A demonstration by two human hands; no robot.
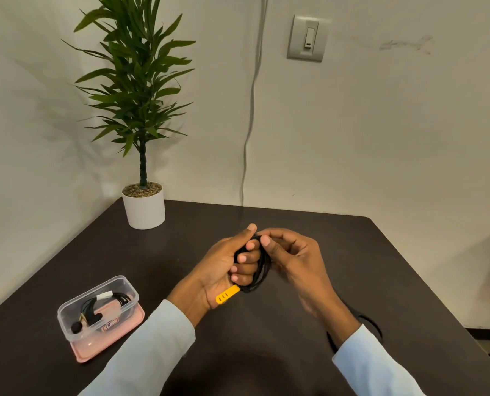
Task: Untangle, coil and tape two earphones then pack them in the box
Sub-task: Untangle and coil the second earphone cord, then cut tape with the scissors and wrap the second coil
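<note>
— So, where is the black earphone cable?
— Coiled around the left hand fingers, above the table. The right hand pinches its top.
— And the other earphone?
— Already in the clear box.

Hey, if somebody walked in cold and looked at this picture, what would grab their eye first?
Probably the two hands at the centre of the dark table: the left hand grips a coil of thin black earphone cable with a yellow tab sticking out below, while the right hand pinches the coil's top. Next, the clear plastic box at near left, holding another black earphone, and the tall green potted plant in the far-left corner.
</note>
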